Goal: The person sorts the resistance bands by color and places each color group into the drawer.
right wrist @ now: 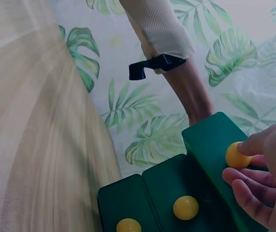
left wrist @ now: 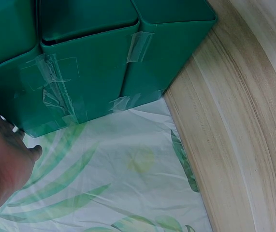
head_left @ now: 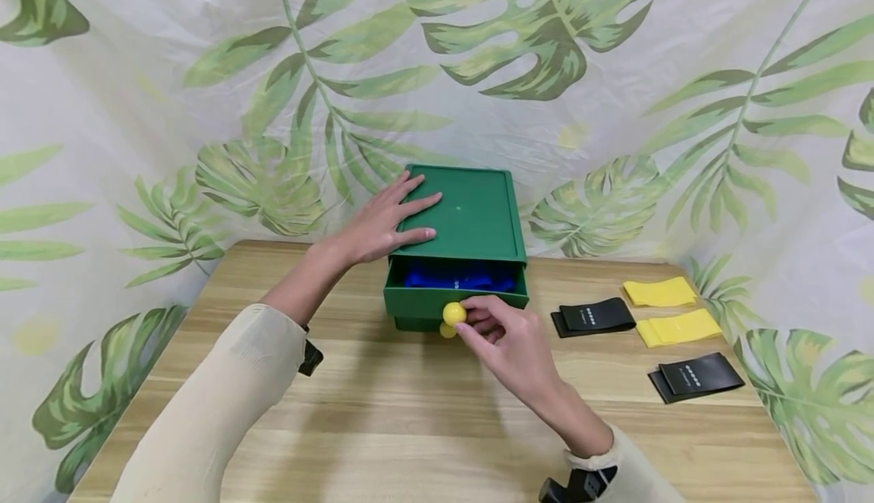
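A green drawer box (head_left: 467, 211) stands at the back of the wooden table. Its top drawer (head_left: 415, 302) is pulled partly out, and folded blue bands (head_left: 430, 275) lie inside. My left hand (head_left: 372, 224) rests with spread fingers on the top left of the box. With thumb and fingers, my right hand (head_left: 515, 344) pinches the round yellow knob (head_left: 454, 313) on the top drawer's front. In the right wrist view, two lower drawers (right wrist: 162, 181) are closed, each with a yellow knob (right wrist: 185, 208). Clear tape (left wrist: 55, 87) shows on the box in the left wrist view.
To the right of the box lie folded yellow bands (head_left: 679, 327) and folded black bands, one black band (head_left: 594, 316) nearer the box and another black band (head_left: 696, 376) nearer the table's right edge. A leaf-patterned cloth (head_left: 478, 124) hangs behind the wooden table (head_left: 382, 427).
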{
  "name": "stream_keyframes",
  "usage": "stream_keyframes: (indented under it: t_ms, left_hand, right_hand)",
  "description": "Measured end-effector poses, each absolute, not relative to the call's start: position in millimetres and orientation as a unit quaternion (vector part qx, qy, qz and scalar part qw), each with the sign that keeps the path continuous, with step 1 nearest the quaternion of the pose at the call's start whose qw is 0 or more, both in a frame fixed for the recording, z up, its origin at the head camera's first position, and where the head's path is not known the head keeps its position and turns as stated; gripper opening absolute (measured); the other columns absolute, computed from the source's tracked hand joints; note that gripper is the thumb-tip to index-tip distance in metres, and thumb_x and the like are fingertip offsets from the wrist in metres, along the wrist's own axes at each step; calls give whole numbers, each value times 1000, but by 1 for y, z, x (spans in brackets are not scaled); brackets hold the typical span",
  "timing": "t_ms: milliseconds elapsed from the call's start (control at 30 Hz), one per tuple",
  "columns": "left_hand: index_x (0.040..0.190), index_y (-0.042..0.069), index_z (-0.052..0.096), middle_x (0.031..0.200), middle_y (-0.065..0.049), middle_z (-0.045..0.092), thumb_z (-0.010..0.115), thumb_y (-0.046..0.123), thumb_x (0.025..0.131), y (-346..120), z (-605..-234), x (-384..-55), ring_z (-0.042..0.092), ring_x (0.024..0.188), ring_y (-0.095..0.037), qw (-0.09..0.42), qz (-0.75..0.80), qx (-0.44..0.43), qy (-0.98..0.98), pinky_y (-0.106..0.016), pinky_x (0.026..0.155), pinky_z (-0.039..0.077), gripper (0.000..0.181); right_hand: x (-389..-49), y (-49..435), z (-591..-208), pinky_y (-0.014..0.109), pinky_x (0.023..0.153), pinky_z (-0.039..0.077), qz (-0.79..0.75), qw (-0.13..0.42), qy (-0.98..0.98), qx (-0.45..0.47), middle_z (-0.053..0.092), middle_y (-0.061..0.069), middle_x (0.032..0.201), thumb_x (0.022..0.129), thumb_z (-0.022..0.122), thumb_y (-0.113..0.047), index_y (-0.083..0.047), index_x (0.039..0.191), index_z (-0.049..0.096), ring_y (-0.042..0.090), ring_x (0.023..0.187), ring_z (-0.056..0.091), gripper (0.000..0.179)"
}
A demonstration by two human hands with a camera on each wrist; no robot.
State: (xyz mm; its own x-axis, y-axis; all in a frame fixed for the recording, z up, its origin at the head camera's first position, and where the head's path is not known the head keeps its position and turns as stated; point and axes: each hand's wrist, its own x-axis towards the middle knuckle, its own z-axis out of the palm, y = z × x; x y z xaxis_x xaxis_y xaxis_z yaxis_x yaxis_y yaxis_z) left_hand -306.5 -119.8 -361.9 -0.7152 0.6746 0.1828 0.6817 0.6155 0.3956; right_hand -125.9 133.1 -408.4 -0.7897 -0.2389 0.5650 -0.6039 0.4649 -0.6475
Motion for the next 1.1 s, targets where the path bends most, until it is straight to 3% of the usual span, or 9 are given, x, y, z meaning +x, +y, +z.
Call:
stream_keyframes:
  t_ms: [467,833,1100]
  left_hand:
    - [168,25,35,178,-13,10,52,60,107,-121,-365,-308,-4,165,-34,15,-221,-375,-900,-63,128,8,73]
    - [168,25,35,178,-12,10,50,65,105,-119,-364,-308,-6,165,-32,10,-227,-376,-898,-64,128,7,76]
    - [168,25,35,178,-12,10,53,60,107,-120,-364,-309,-6,165,-32,12,-225,-374,-900,-63,128,7,73]
  right_hand:
    - [-155,127,-420,34,66,63,513,197,-816,178,80,5,96,92,85,-12,-7,114,77,13,76,76,24]
    - [-169,126,-422,25,69,61,552,190,-795,166,80,7,96,93,84,-11,-5,114,77,19,77,76,23]
    - [-169,129,-422,26,69,61,540,183,-804,168,80,8,98,92,85,-10,-5,114,77,17,76,76,24]
